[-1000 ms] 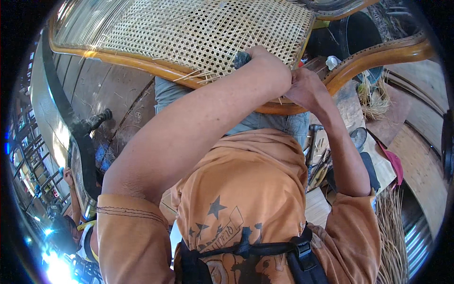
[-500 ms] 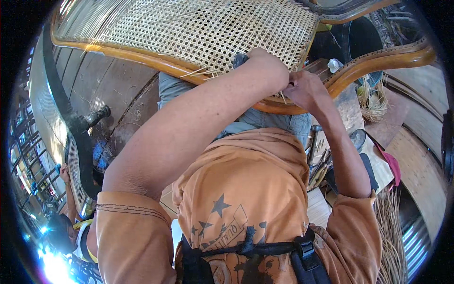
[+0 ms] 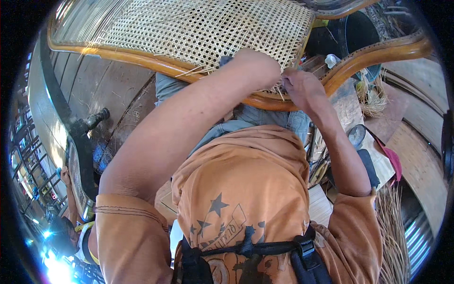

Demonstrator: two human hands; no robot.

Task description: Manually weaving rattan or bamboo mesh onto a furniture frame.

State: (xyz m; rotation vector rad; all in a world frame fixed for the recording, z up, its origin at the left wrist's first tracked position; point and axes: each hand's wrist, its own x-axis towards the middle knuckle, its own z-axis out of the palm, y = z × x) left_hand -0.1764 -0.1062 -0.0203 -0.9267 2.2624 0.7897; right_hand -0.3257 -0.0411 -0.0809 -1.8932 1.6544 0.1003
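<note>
A woven cane panel [image 3: 189, 28] fills a glossy brown wooden frame [image 3: 127, 56] across my lap. My left hand [image 3: 257, 66] is bent over the panel near its near right corner, its fingers hidden behind the wrist. A dark bluish thing [image 3: 226, 60] pokes out beside that hand; I cannot make out what it is. Close on its right, at the frame's corner, my right hand [image 3: 302, 87] has its fingers pinched together, and what lies between them is hidden. Loose cane ends [image 3: 189, 71] stick out over the near rail.
A curved wooden arm [image 3: 388, 57] extends right from the frame. Beyond it stands a dark bucket [image 3: 359, 35]. Cane bundles [image 3: 390, 232] lie at the lower right, near a red cloth item [image 3: 391, 163]. Another dark-framed cane piece [image 3: 49, 109] and a person [image 3: 71, 232] are at left.
Both hands have shifted slightly left, staying at the same corner. The right hand has drawn a little apart from the left wrist. The frame sits slightly higher in view.
</note>
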